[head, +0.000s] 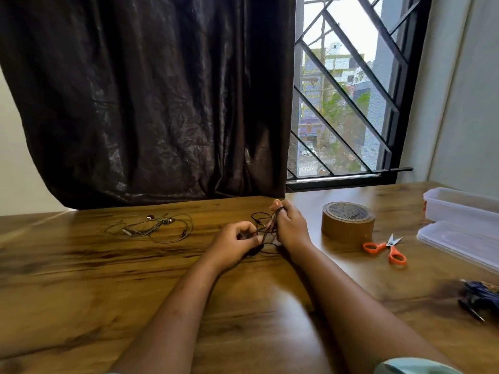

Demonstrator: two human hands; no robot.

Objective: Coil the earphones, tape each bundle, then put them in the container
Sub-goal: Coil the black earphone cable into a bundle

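Right now both hands meet over the middle of the table (108,292), and between them they have the black earphones (259,215). My right hand (293,228) is curled round a bunch of the cable, with strands hooked over one raised finger. The left hand (237,238) is closed too, pinching the cable just beside the right hand's knuckles.

Just beyond the grip, the table's far edge runs under the curtain (148,103) and the window (345,90), so there is little room that way. Toward me from the grip the wood lies bare around both forearms, which is the widest free stretch. Left of the grip a band of bare wood separates it from the grey earphones (154,228), which lie loose and flat. To the right, the tape roll (348,220) stands near the right hand with a narrow strip of table between. Farther right are the scissors (386,248), then the container (459,206) and its lid (459,241) at the table's right edge.

The held bunch runs from the raised fingertip on the far side down toward me, leaning slightly left. That line is its long axis. Loose loops spill left of it and underneath, onto the wood. I cannot tell where the plug or the earbuds are.
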